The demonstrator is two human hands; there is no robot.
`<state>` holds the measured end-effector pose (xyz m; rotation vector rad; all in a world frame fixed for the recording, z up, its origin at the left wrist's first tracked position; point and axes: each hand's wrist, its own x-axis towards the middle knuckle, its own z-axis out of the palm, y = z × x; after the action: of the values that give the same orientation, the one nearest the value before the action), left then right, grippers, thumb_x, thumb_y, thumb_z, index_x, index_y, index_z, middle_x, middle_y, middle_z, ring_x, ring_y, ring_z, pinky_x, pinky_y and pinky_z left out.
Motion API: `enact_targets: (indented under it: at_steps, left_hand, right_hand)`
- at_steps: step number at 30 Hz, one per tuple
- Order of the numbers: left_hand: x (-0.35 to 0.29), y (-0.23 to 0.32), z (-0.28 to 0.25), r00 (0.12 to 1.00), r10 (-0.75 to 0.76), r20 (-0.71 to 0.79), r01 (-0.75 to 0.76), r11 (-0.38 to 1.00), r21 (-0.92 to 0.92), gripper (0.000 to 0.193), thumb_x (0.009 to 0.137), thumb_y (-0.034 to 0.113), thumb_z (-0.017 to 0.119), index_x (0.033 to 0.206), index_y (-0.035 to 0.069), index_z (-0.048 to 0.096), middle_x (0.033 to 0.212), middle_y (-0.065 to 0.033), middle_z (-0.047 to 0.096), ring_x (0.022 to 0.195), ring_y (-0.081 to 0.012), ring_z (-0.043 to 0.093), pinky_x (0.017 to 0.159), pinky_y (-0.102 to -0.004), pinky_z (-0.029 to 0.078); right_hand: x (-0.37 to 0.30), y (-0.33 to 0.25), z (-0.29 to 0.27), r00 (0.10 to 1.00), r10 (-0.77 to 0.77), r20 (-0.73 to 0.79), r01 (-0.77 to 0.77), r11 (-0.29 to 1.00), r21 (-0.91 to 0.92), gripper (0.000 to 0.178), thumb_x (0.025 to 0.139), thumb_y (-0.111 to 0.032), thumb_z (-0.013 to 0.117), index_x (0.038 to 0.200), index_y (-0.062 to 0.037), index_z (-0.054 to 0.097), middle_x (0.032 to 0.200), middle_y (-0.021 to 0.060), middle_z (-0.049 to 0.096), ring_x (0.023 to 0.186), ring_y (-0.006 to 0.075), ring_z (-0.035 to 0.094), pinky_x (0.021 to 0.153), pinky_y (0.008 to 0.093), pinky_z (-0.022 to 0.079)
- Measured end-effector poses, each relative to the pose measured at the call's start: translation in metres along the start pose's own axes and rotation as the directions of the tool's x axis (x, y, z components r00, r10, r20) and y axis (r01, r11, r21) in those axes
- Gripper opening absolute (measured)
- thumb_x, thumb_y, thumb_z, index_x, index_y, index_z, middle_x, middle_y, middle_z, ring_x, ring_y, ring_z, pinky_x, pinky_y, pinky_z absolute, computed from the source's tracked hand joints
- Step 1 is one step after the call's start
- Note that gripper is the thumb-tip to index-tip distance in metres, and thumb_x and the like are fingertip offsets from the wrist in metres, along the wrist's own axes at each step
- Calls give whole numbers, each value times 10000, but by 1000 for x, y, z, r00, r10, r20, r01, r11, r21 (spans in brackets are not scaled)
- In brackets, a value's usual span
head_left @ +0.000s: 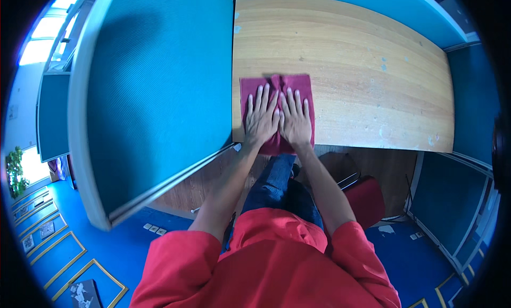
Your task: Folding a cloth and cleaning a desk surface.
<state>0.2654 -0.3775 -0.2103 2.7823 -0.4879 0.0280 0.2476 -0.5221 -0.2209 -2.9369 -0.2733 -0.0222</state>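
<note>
A dark red cloth (267, 144) lies spread near the front left of the wooden desk (362, 68), its lower end hanging over the front edge. Both hands press flat on top of it, side by side. The fingers of my left hand (261, 121) are stretched out and point away from me. Close beside it, my right hand (295, 122) rests with its fingers also straight and slightly apart. Between the two hands the cloth bunches into a ridge of folds that runs up to its far edge. Neither hand grips the fabric.
A tall teal partition (165, 95) borders the desk on the left, and a right-hand panel (474, 100) closes the other side. A red chair (364, 201) stands below the front edge, to my right. Pale marks dot the desktop. Yellow-framed pieces (90, 281) lie at the lower left.
</note>
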Motion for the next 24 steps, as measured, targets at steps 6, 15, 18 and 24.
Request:
enact_targets:
  at_steps: [6, 15, 18, 24]
  left_hand:
    - [-71, 2, -2, 1000, 25, -2, -26, 999, -46, 675, 999, 324, 506, 1626, 141, 331, 1717, -174, 181, 1590, -364, 159, 1272, -576, 125]
    - [-55, -5, -1, 993, -120, -5, 120, 992, -28, 770, 953, 445, 604, 1646, 315, 293, 1730, -184, 113, 1593, -419, 80, 1254, -641, 74]
    - [-29, -15, -2, 993, -121, -2, 121, 992, -35, 767, 948, 456, 615, 1639, 345, 303, 1730, -185, 113, 1592, -425, 77, 1245, -662, 72]
    - [60, -44, -5, 993, -115, 28, 115, 993, -6, 751, 969, 455, 591, 1645, 334, 285, 1717, -216, 136, 1589, -433, 73, 1245, -661, 64]
  right_hand:
    - [-76, -27, 5, 999, 18, 42, -19, 999, 40, 606, 1064, -342, 387, 1622, -113, 329, 1708, 129, 253, 1587, 327, 206, 1275, 533, 163]
    - [-61, -19, 5, 999, -39, -36, 42, 994, 98, 605, 1053, -380, 423, 1625, -199, 345, 1709, 120, 248, 1584, 324, 215, 1270, 555, 169]
    - [-30, -11, 5, 997, -50, -57, 56, 991, 118, 610, 1045, -408, 430, 1621, -222, 356, 1706, 121, 257, 1578, 334, 228, 1262, 568, 184]
    - [65, 17, 2, 995, -62, -73, 66, 997, 47, 632, 1021, -497, 458, 1604, -262, 392, 1683, 131, 308, 1555, 360, 277, 1240, 615, 208]
